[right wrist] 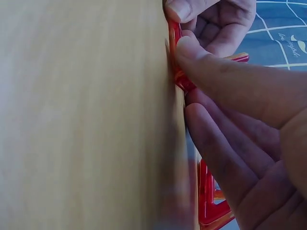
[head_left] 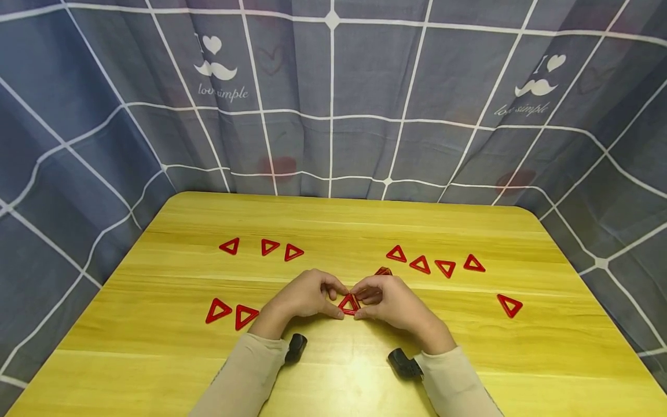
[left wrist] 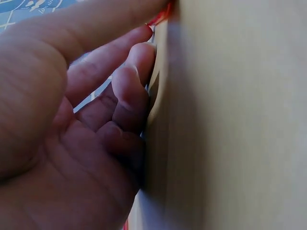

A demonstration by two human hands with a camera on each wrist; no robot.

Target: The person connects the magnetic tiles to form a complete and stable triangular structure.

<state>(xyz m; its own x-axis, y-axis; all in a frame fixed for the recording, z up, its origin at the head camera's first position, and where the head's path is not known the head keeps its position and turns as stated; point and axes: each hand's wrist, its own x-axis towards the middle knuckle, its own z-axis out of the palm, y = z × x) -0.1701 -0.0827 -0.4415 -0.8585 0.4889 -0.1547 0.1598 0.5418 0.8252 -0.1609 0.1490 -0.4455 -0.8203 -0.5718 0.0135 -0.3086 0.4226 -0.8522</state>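
Near the middle of the table, both hands hold a small set of red triangle frames (head_left: pixel 355 302) leaning together. My left hand (head_left: pixel 304 296) pinches its left side, thumb at the lower corner and index finger toward the top. From the right, my right hand (head_left: pixel 391 302) grips it with thumb and index finger. In the right wrist view the red frame's edge (right wrist: pixel 175 55) runs along the tabletop under both thumbs. The left wrist view catches only a bit of red (left wrist: pixel 162 15) beyond the fingers. Another red piece (head_left: pixel 384 270) stands behind my right hand, partly hidden by it.
Loose red triangles lie flat on the wooden table (head_left: pixel 344 370): several at back left (head_left: pixel 263 247), two at front left (head_left: pixel 211 311), several at back right (head_left: pixel 445 262) and one at far right (head_left: pixel 504 306). A grey checked curtain (head_left: pixel 365 145) hangs behind and beside the table.
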